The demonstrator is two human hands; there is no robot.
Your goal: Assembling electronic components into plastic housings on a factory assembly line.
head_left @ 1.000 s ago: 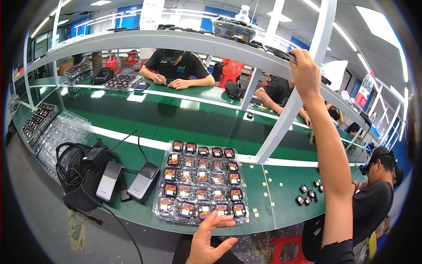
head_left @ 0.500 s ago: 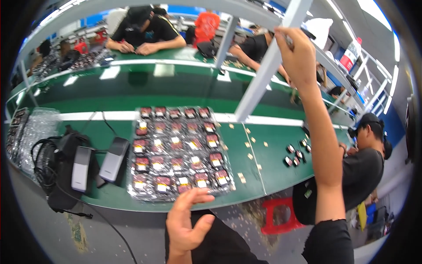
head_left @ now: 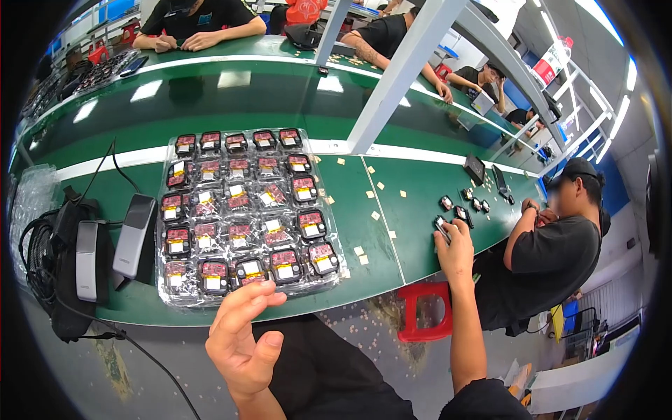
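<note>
With the clear tray [head_left: 185, 297] of black-cased modules [head_left: 311, 225] as the clock's centre, two grey power banks [head_left: 134, 236] and a black bag [head_left: 66, 318] crowd 9 o'clock. A slanting grey post [head_left: 409, 77] rises at 2 o'clock. At 3 o'clock the right hand [head_left: 458, 255] has its grip closed around a small dark piece [head_left: 441, 225]; loose black cases [head_left: 446, 203] lie just beyond, at the hand's 12 o'clock, and a seated co-worker [head_left: 560, 245] is farther out at 3. The near edge of the desk [head_left: 427, 175] curves past 6 o'clock, where the left hand [head_left: 238, 343] has its grip loosely spread, holding nothing. Between tray and right hand is open green surface, dotted with pale chips [head_left: 375, 215]. The dark piece, partly hidden, points toward 11 o'clock, its visible long axis running 11 to 5.
</note>
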